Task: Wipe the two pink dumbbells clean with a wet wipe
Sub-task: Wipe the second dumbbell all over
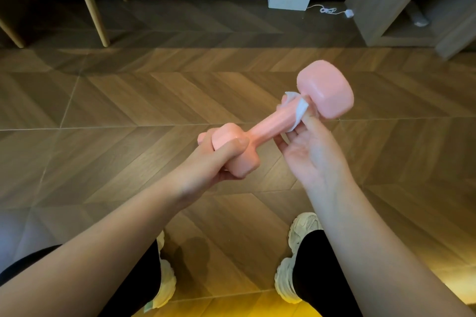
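Pink dumbbell [268, 127] is being held above the floor [128, 100], the left hand [224, 157] gripping its near head and the right hand [311, 154] pinching the wipe [300, 108] round the handle, which probably wants turning while rubbing.

Both bare arms reach forward, side by side. The left hand [219, 162] curls its fingers and thumb round the near end of the pink dumbbell [268, 127]. The right hand [311, 154] is palm up, and its fingertips pinch the white wipe [300, 108] round the bar.
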Action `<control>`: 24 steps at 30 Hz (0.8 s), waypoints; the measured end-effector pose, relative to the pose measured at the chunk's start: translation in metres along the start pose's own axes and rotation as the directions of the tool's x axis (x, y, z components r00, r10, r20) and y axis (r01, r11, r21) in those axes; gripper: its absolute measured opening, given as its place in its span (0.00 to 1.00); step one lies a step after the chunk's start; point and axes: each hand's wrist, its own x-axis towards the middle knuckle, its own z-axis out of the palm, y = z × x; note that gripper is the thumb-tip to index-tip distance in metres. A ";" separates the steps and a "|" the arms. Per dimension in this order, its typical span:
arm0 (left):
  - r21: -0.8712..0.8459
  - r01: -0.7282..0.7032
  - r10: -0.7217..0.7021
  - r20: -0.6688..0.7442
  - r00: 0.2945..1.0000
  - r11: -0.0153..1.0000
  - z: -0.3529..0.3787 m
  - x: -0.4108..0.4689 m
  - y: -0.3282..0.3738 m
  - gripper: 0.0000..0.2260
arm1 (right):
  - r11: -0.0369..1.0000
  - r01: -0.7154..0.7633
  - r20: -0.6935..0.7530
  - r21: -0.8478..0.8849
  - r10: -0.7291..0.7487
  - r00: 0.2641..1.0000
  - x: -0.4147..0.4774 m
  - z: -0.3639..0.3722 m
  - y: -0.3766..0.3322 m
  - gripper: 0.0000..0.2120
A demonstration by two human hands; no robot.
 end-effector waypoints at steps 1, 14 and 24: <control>0.068 -0.036 0.039 -0.031 0.999 0.997 -0.001 0.001 -0.002 0.37 | 1.000 -0.015 -0.023 0.019 0.015 1.000 -0.001 0.001 0.000 0.19; 0.625 -0.466 0.598 0.000 0.802 0.626 0.000 -0.001 0.004 0.34 | 0.982 -0.080 -0.062 0.171 0.092 0.994 -0.003 0.002 -0.003 0.25; -0.188 0.272 -0.225 0.236 0.945 0.944 -0.008 -0.001 0.019 0.33 | 0.995 -0.015 0.116 0.099 0.004 0.993 -0.004 0.003 -0.002 0.30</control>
